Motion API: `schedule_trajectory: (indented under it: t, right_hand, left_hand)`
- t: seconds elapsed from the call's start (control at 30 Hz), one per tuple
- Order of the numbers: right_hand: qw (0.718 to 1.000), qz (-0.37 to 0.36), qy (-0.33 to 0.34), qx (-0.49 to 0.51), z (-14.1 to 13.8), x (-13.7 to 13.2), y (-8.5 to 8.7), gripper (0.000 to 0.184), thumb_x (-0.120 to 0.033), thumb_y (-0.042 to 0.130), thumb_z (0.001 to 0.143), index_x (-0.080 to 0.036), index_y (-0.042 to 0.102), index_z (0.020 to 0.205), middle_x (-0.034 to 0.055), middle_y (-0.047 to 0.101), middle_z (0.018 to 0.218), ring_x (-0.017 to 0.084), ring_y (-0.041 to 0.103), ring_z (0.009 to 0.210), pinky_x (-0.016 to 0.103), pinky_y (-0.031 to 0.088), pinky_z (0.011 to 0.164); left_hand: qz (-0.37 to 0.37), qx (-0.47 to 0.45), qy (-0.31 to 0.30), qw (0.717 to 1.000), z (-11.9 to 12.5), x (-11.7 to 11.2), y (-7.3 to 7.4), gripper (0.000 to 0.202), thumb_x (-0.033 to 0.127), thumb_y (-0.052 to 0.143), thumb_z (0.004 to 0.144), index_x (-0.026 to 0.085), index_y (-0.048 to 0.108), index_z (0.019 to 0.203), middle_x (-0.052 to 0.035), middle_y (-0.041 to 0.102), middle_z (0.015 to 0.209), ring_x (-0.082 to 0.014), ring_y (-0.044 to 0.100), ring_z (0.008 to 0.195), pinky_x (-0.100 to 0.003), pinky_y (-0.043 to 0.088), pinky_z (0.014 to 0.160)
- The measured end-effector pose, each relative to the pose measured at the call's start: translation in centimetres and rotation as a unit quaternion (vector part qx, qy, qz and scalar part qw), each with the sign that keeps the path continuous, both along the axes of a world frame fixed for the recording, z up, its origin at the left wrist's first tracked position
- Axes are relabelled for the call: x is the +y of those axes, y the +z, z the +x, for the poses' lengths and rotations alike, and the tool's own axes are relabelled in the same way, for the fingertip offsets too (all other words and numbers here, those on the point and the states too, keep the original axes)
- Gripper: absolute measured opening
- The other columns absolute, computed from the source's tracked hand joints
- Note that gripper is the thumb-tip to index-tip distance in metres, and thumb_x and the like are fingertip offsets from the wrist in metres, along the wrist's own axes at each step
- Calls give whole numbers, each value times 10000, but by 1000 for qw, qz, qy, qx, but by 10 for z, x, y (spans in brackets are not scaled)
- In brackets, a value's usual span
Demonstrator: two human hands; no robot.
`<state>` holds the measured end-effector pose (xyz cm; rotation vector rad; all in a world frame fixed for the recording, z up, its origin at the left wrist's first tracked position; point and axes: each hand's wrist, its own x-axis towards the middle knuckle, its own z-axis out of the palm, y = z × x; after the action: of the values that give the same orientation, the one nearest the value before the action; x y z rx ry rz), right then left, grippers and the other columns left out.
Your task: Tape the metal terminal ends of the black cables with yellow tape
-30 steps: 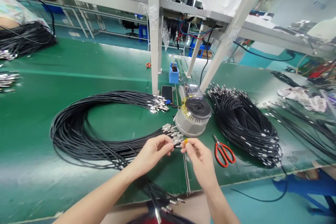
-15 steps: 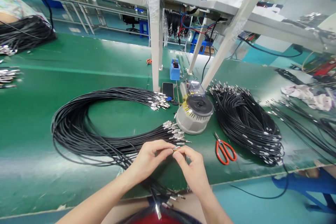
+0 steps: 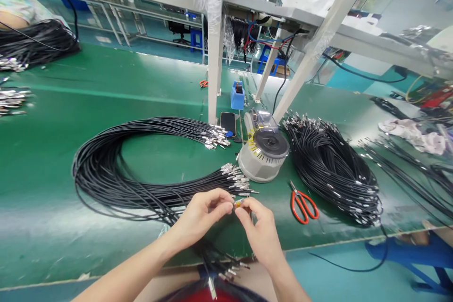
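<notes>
My left hand (image 3: pixel 208 212) and my right hand (image 3: pixel 257 224) meet at the table's front, thumbs and forefingers pinched. Between their fingertips is a small cable connector (image 3: pixel 239 203) with a yellow patch, mostly covered by the fingers. Just behind the hands lie the silver ends of a curved bundle of black cables (image 3: pixel 106 151). Other cable ends (image 3: pixel 226 271) hang over the front edge below my wrists, above the lap. A round grey tape dispenser (image 3: pixel 264 160) with yellow strips round its top stands beyond my right hand. Red-handled scissors (image 3: pixel 303 205) lie to its right.
A large coil of black cables (image 3: pixel 332 170) covers the right side of the green table (image 3: pixel 170 85). Shelf posts (image 3: pixel 214 47) rise near a phone (image 3: pixel 228 122) and a blue tape holder (image 3: pixel 237 96). Another person's arm and cable pile (image 3: pixel 35 45) are at far left.
My right fingertips have shifted slightly away from my left ones, and more of the yellow patch shows between them. The camera view has shifted slightly; the items on the table stay put.
</notes>
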<state>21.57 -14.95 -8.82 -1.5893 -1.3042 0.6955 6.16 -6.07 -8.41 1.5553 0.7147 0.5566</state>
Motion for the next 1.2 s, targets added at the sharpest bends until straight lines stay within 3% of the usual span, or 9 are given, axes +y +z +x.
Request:
schedule_trajectory:
  t: [0.17,0.3,0.37,0.47,0.63,0.8,0.93,1.07,1.2]
  right_hand:
    - [1000,15,-12,23,0,2,-4,149,-244,593,886,-215,718,811,37,719,826,201,642,789,292,483,742]
    - [995,-13,-59,80,1,-1,-7,191,-283,614,872,-209,726,1009,39,732,824,196,651,722,288,505,692]
    - [993,-29,-63,93,4,-4,-7,199,-317,569,904,-189,721,921,32,707,744,180,626,656,271,496,639]
    - [997,-29,-51,59,6,-10,-2,255,-329,560,913,-184,677,739,17,660,670,165,585,629,252,466,609]
    - [999,31,-37,-21,5,-13,2,209,-258,542,928,-197,649,759,16,645,728,160,570,674,254,448,638]
    - [995,62,-1,-74,8,-14,-1,218,-247,499,958,-210,618,779,28,636,759,173,574,707,278,451,658]
    - [984,92,57,-140,14,-16,-1,230,-205,457,974,-210,604,798,41,632,770,190,554,739,308,438,687]
    - [983,87,63,-149,18,-16,3,238,-195,445,974,-210,594,789,39,618,746,190,540,720,308,422,668]
    - [994,40,47,-91,17,-15,8,242,-219,480,956,-208,594,743,23,615,727,174,555,700,282,421,655]
  left_hand:
    - [-37,-21,-56,998,-3,1,4,233,355,578,903,140,663,873,-26,621,754,-149,549,733,-242,438,693]
    - [-11,-3,-39,999,-4,-1,4,237,352,568,905,138,661,864,-28,619,767,-149,537,728,-237,427,668]
    - [15,12,-26,999,-4,-3,4,222,337,564,904,143,658,850,-24,623,774,-147,536,728,-230,424,656]
    - [56,31,-24,998,-3,-6,5,195,309,548,909,156,648,839,-15,630,769,-143,542,717,-230,431,656]
    - [64,46,-10,997,-2,-7,8,241,325,626,851,180,635,1044,-44,669,922,-169,592,796,-264,482,722]
    - [41,57,-33,997,2,-6,11,242,335,537,905,156,654,792,-16,630,723,-152,561,701,-244,442,659]
    - [30,61,-55,996,7,-3,13,215,270,538,888,150,628,734,1,612,668,-136,544,666,-222,420,624]
    - [110,50,-30,992,12,-5,11,175,219,557,864,153,646,728,-16,657,710,-142,576,680,-228,454,643]
    - [284,-3,-11,959,12,-8,1,157,148,541,878,169,674,797,-42,713,788,-150,649,729,-235,512,691]
